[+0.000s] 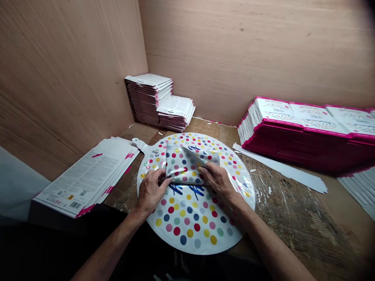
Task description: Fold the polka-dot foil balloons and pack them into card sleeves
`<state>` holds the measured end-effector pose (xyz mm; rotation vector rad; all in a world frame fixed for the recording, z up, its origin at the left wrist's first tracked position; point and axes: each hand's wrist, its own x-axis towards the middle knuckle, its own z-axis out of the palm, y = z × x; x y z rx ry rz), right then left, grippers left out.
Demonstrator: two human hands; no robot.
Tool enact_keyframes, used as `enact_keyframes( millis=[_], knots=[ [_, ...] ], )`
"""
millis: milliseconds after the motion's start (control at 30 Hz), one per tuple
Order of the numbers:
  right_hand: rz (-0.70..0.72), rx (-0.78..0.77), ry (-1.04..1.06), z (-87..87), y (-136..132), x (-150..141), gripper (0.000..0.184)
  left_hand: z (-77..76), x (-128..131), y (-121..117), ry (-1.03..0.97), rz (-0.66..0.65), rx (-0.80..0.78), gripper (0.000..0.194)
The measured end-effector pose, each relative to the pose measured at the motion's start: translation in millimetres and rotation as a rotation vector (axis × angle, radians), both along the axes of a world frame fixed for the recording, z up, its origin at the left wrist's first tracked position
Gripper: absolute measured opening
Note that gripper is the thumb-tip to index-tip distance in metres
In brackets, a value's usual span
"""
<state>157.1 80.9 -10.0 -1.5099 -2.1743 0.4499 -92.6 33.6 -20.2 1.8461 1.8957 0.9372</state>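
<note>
A flat round foil balloon (190, 230), white with coloured polka dots and blue lettering, lies in front of me, its tail pointing to the upper left. On top of it sits a second dotted foil balloon (183, 166), folded into a small packet. My left hand (152, 190) grips the packet's lower left corner between thumb and fingers. With closed fingers my right hand (218, 180) holds a raised flap at the packet's right side. Whether more balloons lie beneath the round one, I cannot tell.
Flat printed cartons (84, 175) lie in a fanned pile at the left. Stacked cartons (149, 97) stand in the back corner. Pink-and-white cartons (295, 132) line the right, with a white card strip (281, 168) before them. Wooden panels (228, 50) enclose the worn cardboard-covered table (287, 222).
</note>
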Motion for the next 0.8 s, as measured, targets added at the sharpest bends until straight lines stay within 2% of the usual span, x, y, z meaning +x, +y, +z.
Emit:
enact_keyframes(
  millis=[100,167,233,300,367,500,600,667,733,800],
  knots=[
    [0.201,0.028,0.192,-3.5,-16,15,0.02,-2.8,-11,-10,0.017,-0.15,0.06,0.013],
    [0.219,0.016,0.185,-6.7,-23,18,0.021,-2.1,-13,-17,0.044,-0.203,0.032,0.019],
    [0.109,0.014,0.099,-9.6,-24,14,0.024,0.1,-10,-19,0.074,-0.165,-0.003,0.025],
    [-0.074,-0.007,0.006,-11.2,-20,6,0.03,3.5,-3,-15,0.102,-0.065,-0.056,0.027],
    [-0.218,-0.035,-0.062,-11.6,-15,-1,0.038,8.3,4,-5,0.122,0.022,-0.17,0.029],
    [-0.307,-0.032,-0.196,-10.1,-13,-4,0.04,21.1,13,17,0.169,0.091,-0.392,0.033],
    [-0.218,0.23,-0.247,-6.7,-25,-9,0.032,27.3,13,26,0.18,0.11,-0.427,0.032],
    [-0.048,0.435,-0.227,-3.9,-35,-22,0.041,27.6,14,29,0.134,0.113,-0.424,0.033],
    [0.118,0.478,-0.247,-2.3,-41,-42,0.046,25.6,17,32,0.073,0.115,-0.399,0.032],
    [0.162,0.381,-0.343,-3.1,-40,-65,0.039,23.3,20,33,0.049,0.112,-0.384,0.031]
  ],
)
